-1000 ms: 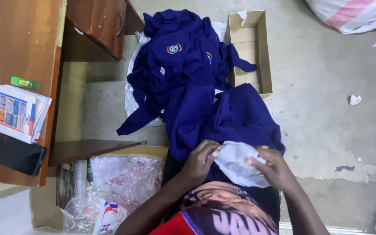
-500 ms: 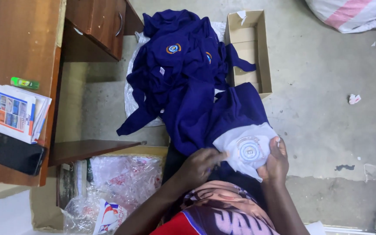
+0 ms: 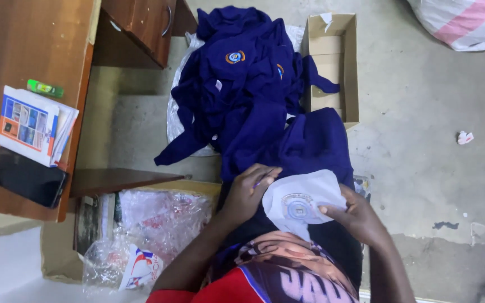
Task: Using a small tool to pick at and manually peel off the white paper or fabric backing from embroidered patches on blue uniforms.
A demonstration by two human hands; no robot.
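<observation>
Item: white backing patch (image 3: 301, 203) with round emblem, on navy garment (image 3: 310, 143) in lap, near centre. Left hand (image 3: 249, 191): fingers curled, pinching patch's left edge. Right hand (image 3: 357, 216): fingers closed on right edge. Best kept flat, taut. Far: garment pile (image 3: 237, 78), cardboard box (image 3: 332, 62).

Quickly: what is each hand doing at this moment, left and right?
Left hand: fingers closed on the edge of the white backing patch, on the navy garment.
Right hand: pinching the patch's other edge.
</observation>
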